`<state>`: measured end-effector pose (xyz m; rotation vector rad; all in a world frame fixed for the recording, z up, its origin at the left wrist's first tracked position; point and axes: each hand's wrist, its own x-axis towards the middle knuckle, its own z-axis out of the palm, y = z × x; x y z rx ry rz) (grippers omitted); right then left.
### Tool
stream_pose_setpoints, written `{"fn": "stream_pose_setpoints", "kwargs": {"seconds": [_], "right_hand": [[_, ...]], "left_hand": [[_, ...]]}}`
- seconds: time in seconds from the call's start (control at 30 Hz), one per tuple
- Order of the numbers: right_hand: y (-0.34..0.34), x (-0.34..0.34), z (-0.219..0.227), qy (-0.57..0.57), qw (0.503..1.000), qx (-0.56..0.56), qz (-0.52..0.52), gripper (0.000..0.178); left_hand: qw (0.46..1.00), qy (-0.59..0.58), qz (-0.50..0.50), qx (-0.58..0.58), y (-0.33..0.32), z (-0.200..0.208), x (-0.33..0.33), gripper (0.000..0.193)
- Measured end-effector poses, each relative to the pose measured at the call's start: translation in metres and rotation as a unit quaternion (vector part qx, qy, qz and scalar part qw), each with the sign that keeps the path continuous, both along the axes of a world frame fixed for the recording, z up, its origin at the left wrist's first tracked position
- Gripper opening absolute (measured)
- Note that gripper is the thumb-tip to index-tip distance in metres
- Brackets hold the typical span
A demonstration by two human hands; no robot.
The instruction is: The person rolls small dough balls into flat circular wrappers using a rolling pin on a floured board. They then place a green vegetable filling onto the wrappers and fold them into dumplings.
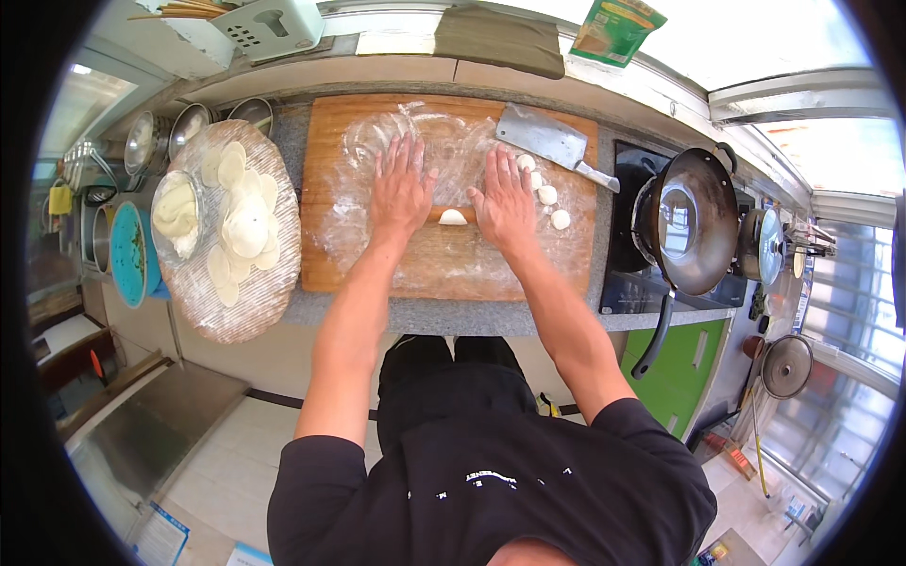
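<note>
Both hands lie palm down over a thin wooden rolling pin (437, 214), their fingers stretched forward. My left hand (400, 191) covers the pin's left end, and my right hand (506, 196) covers the other. Between them a small pale dough piece (453, 217) shows at the pin, partly hidden by it. Under everything is a flour-dusted wooden board (354, 269). Several small round dough pieces (546, 194) sit just right of my right hand. A cleaver (545, 134) with a metal handle rests at the board's far right corner.
Left of the board, an oval tray (203, 307) bears stacked dough wrappers (247, 226) and a bowl of pale dough (177, 212). A wok (700, 222) stands on the cooktop (618, 274) at right, its handle jutting toward me. Metal bowls (193, 123) line the back left.
</note>
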<state>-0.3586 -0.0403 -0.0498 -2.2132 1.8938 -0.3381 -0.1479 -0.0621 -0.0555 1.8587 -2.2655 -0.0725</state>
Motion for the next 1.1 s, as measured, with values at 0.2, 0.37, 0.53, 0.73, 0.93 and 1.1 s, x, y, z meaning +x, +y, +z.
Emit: {"fn": "stream_pose_setpoints", "kwargs": {"seconds": [0.2, 0.37, 0.53, 0.73, 0.93, 1.1], "right_hand": [[0.080, 0.006, 0.010, 0.018, 0.998, 0.045, 0.049, 0.094], [0.090, 0.006, 0.025, 0.011, 0.994, 0.067, 0.082, 0.098], [0.094, -0.001, 0.011, -0.043, 0.995, 0.006, 0.085, 0.070], [0.110, -0.004, 0.000, -0.092, 0.990, -0.051, 0.096, 0.028], [0.101, 0.004, 0.012, -0.103, 0.986, -0.064, 0.113, 0.026], [0.090, 0.010, 0.015, -0.093, 0.984, -0.069, 0.139, 0.026]], "left_hand": [[0.993, 0.012, -0.076, 0.090, 0.068, 0.011, 0.019, 0.080], [0.964, 0.085, -0.220, 0.118, 0.091, 0.028, 0.024, 0.076], [0.946, 0.220, -0.206, 0.121, 0.084, 0.015, 0.000, 0.040], [0.916, 0.354, 0.029, 0.186, 0.064, 0.014, 0.002, 0.023], [0.841, 0.464, 0.206, 0.184, 0.037, -0.024, 0.034, 0.028], [0.877, 0.381, 0.200, 0.214, 0.041, -0.022, 0.046, 0.027]]}}
